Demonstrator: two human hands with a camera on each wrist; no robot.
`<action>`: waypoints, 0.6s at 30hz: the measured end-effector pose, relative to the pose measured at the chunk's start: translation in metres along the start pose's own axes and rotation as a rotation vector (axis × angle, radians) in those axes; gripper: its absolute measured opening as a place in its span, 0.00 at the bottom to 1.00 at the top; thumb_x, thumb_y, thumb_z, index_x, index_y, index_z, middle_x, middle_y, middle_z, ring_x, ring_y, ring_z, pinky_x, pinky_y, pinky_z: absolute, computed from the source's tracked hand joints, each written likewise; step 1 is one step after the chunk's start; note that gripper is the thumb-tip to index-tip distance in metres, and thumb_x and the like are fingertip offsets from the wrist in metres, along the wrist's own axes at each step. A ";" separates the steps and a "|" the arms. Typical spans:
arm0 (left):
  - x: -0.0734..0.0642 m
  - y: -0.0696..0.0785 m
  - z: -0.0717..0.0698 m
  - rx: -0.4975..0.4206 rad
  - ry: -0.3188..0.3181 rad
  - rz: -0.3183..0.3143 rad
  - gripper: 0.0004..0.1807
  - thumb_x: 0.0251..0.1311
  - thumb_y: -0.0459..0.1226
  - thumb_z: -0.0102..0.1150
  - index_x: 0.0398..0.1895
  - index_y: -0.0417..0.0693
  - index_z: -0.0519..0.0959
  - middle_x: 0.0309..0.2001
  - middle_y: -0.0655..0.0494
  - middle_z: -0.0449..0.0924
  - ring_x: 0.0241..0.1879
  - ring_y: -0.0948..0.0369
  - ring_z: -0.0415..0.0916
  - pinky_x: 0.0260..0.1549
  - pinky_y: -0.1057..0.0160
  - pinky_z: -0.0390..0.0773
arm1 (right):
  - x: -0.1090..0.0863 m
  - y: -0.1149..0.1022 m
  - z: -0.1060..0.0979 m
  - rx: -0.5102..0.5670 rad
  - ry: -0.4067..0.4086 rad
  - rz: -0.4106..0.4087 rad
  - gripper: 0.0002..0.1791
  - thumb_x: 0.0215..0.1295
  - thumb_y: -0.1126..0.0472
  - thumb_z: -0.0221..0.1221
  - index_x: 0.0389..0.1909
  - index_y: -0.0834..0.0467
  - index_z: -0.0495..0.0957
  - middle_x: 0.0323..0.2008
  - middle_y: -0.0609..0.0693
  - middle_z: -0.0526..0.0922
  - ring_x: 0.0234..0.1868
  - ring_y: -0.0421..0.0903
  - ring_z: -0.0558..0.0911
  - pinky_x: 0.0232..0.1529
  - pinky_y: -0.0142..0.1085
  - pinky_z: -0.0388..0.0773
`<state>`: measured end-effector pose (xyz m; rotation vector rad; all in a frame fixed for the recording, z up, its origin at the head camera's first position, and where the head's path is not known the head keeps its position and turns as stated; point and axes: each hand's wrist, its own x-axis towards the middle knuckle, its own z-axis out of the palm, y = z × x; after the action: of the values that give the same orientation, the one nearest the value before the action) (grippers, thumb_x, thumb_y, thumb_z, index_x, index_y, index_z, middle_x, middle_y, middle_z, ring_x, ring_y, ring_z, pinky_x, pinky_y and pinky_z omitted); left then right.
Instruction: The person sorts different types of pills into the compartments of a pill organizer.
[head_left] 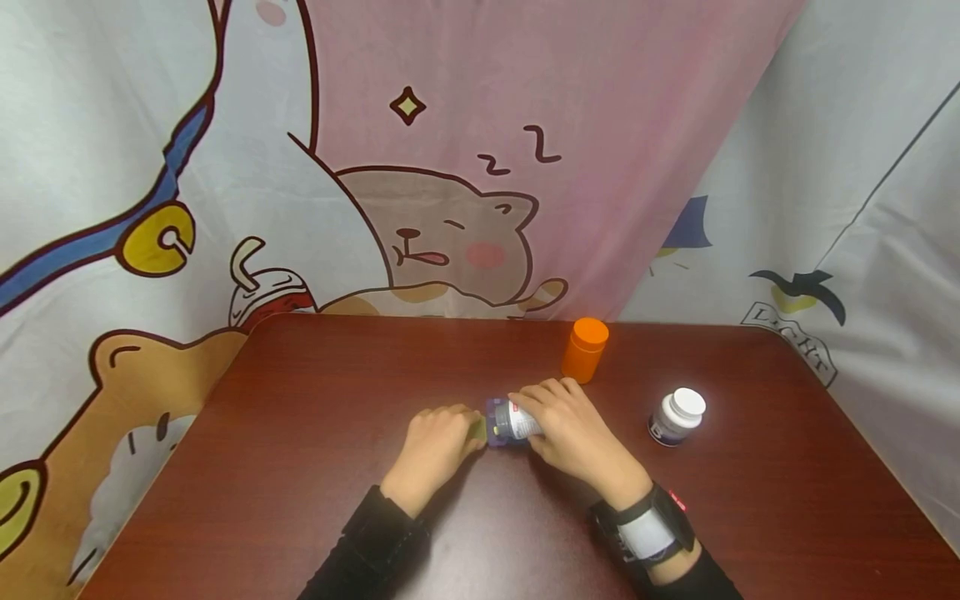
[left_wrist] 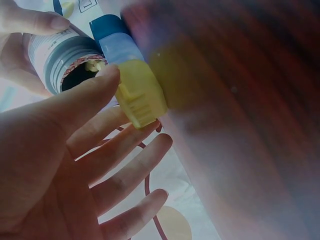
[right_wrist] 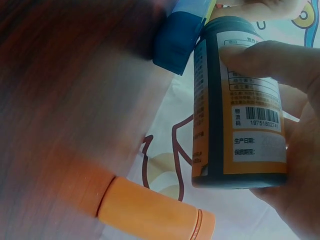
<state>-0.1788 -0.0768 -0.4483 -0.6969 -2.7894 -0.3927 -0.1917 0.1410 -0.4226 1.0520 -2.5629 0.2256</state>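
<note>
A small pill box (head_left: 493,407) lies on the table, with a yellow end (left_wrist: 142,95) and blue to purple sections. My left hand (head_left: 438,442) pinches the yellow end between thumb and forefinger; its other fingers are spread. A dark grey pill bottle (right_wrist: 240,110) with a printed label is gripped by my right hand (head_left: 566,429). It is tipped over the pill box, its uncapped mouth facing left. Pale yellow tablets (left_wrist: 94,65) show inside the bottle's mouth, beside my left thumb. Fingers hide part of the bottle and box.
An orange bottle (head_left: 585,350) with its cap on stands behind my right hand. A white-capped bottle (head_left: 677,417) stands further right. The brown table (head_left: 315,392) meets a patterned cloth (head_left: 450,233) at its back edge.
</note>
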 end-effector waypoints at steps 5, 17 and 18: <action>0.000 0.000 0.000 0.004 0.000 0.001 0.15 0.47 0.44 0.73 0.39 0.49 0.86 0.37 0.54 0.88 0.32 0.56 0.81 0.31 0.55 0.81 | 0.000 -0.001 -0.001 -0.008 0.005 -0.009 0.32 0.39 0.64 0.72 0.53 0.60 0.81 0.46 0.53 0.86 0.46 0.51 0.77 0.47 0.48 0.73; -0.001 0.002 0.000 0.026 0.019 0.014 0.14 0.47 0.43 0.73 0.37 0.49 0.85 0.35 0.54 0.87 0.30 0.56 0.80 0.28 0.57 0.80 | 0.001 -0.006 -0.001 -0.076 0.019 -0.057 0.31 0.39 0.66 0.71 0.52 0.61 0.81 0.46 0.54 0.85 0.46 0.52 0.77 0.48 0.49 0.74; -0.001 0.002 0.000 0.029 0.018 0.013 0.14 0.47 0.44 0.73 0.37 0.49 0.85 0.35 0.55 0.87 0.30 0.56 0.80 0.28 0.57 0.80 | 0.001 -0.006 -0.001 -0.079 0.020 -0.059 0.31 0.39 0.66 0.71 0.52 0.61 0.81 0.46 0.54 0.85 0.46 0.53 0.77 0.48 0.49 0.74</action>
<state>-0.1770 -0.0758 -0.4478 -0.7018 -2.7666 -0.3541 -0.1880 0.1361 -0.4210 1.0893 -2.4975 0.1178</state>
